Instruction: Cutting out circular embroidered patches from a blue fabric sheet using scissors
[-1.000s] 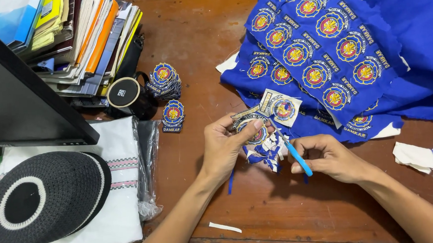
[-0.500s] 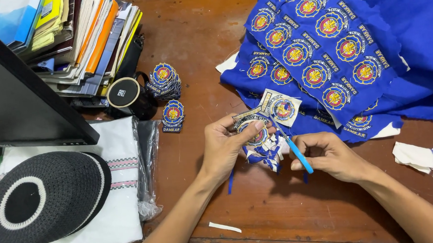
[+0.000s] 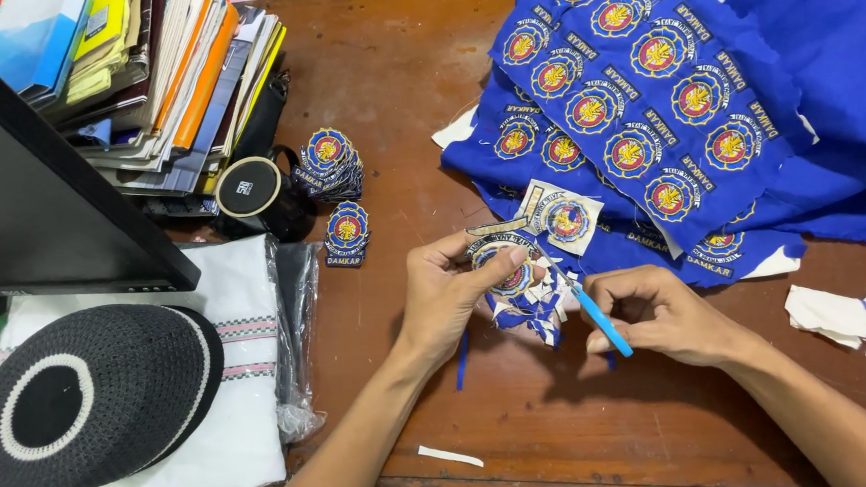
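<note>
My left hand (image 3: 451, 293) pinches a round embroidered patch (image 3: 502, 261) with ragged blue and white fabric trimmings (image 3: 529, 310) hanging under it. My right hand (image 3: 663, 315) grips a small cutting tool with a blue handle (image 3: 598, 319), its tip pointing up at the patch's right edge. Both hands hover over the brown wooden table (image 3: 406, 125). Just behind them lies a cut white-backed patch (image 3: 564, 217) on the edge of a large blue cloth (image 3: 664, 89) covered with several rows of round emblems.
Two small stacks of finished patches (image 3: 328, 165) (image 3: 346, 234) sit beside a black mug (image 3: 255, 194). Books pile up (image 3: 153, 80) at back left behind a dark monitor (image 3: 41, 217). A black-and-white knitted cap (image 3: 82, 395) rests on bagged white cloth. Fabric scraps (image 3: 858, 313) lie at right.
The hands stay in place over the table; the tool's tip has shifted slightly along the patch edge. Nothing else has moved.
</note>
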